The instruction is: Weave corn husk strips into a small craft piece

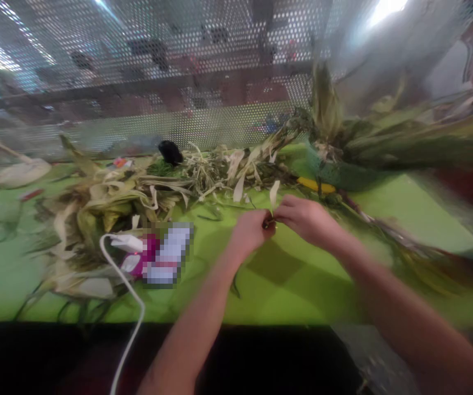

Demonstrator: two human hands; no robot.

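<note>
My left hand (253,229) and my right hand (307,218) meet above the green table, fingertips almost touching. Both are closed in a pinch. A pale strip of dried leaf (275,192) sticks up from between them, close to my right fingertips. In my left fingers is a small dark thing, too blurred to name. Behind the hands, a heap of dried leaves (170,189) in long pale and greenish strips spreads along the table. A thin dark leaf piece (235,286) lies beside my left forearm.
A pixelated phone-like object (169,255) and a magenta item (150,253) with a white cable (140,307) lie to the left. Further back are a black object (170,152), a yellow handle (315,185), and a green basin (345,173) with long leaves. Perforated metal (220,93) stands behind.
</note>
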